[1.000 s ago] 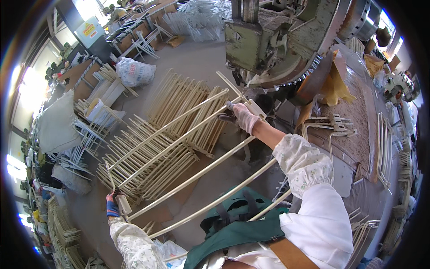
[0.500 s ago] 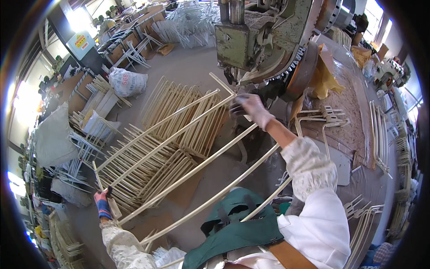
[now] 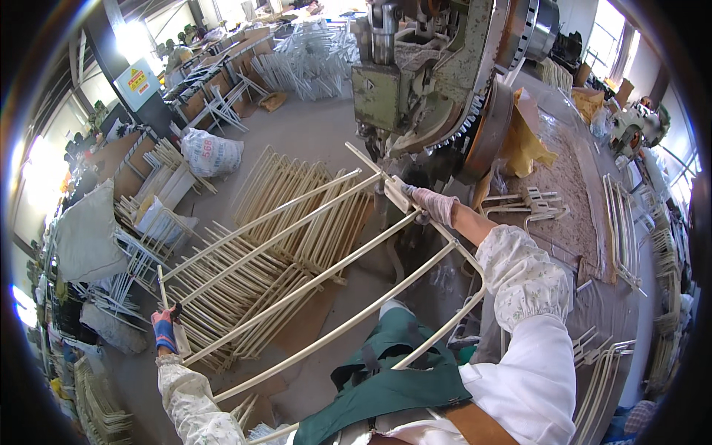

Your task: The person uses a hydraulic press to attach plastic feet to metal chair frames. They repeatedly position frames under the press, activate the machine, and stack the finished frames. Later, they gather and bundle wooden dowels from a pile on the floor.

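Observation:
A cream-painted metal tube frame (image 3: 297,292) with several long parallel bars is held across the front of my body, slanting up toward the right. My left hand (image 3: 164,331), in a pink and blue glove, is closed round its left end rail by a flat plate. At the other end, my right hand (image 3: 432,205), in a pale glove, grips the end rail beside a flat bracket (image 3: 399,196). The fingers of that hand are partly hidden. That end lies just below the head of a green press machine (image 3: 382,93).
Many similar cream frames lie stacked on the floor (image 3: 285,204) beyond the held one. A dusty worktable (image 3: 578,170) with bent tube pieces (image 3: 530,204) is on the right. A white sack (image 3: 213,152) and a grey pillar (image 3: 122,74) stand at the back left.
My right hand has shifted down along the frame's end, and the bracket now shows clearly. My left hand keeps its hold. The view has tilted slightly upward.

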`<state>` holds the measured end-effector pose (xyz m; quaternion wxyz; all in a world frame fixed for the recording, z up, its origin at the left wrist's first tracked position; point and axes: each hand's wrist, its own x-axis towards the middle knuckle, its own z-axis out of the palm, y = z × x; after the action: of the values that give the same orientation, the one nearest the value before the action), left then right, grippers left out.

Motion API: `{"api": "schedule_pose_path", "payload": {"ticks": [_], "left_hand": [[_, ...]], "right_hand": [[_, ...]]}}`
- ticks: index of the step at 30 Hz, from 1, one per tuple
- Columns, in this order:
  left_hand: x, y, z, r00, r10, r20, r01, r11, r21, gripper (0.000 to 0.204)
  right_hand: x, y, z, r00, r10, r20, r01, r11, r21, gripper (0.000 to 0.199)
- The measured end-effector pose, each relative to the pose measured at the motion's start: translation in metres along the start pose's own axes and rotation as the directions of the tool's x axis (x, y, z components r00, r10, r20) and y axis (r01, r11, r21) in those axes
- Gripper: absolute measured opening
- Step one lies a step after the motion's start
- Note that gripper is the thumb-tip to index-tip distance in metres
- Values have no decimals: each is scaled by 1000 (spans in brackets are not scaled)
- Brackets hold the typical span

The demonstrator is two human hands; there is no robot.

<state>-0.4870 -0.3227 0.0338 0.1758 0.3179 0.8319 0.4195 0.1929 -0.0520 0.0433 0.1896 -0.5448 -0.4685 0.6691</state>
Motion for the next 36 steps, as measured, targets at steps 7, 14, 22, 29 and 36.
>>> {"api": "schedule_pose_path", "payload": {"ticks": [7, 14, 22, 29, 36], "left_hand": [[12, -27, 10, 999, -52, -14, 53, 997, 60, 40], [43, -68, -8, 999, -16, 42, 17, 1000, -12, 31], [50, -90, 5, 968, -251, -3, 223, 864, -452, 43], [23, -157, -99, 989, -145, -31, 108, 849, -518, 48], [-95, -55, -170, 939, 299, -169, -337, 898, -283, 41]], "right_hand": [[-4, -3, -2, 997, 25, -71, -29, 999, -45, 40], [15, 3, -2, 999, 33, -14, -32, 999, 24, 42], [6, 6, -1, 983, -165, 80, 136, 949, 283, 35], [-7, -10, 58, 888, -421, 183, 317, 850, 421, 41], [-52, -106, 106, 732, -640, 232, 561, 760, 327, 45]]}}
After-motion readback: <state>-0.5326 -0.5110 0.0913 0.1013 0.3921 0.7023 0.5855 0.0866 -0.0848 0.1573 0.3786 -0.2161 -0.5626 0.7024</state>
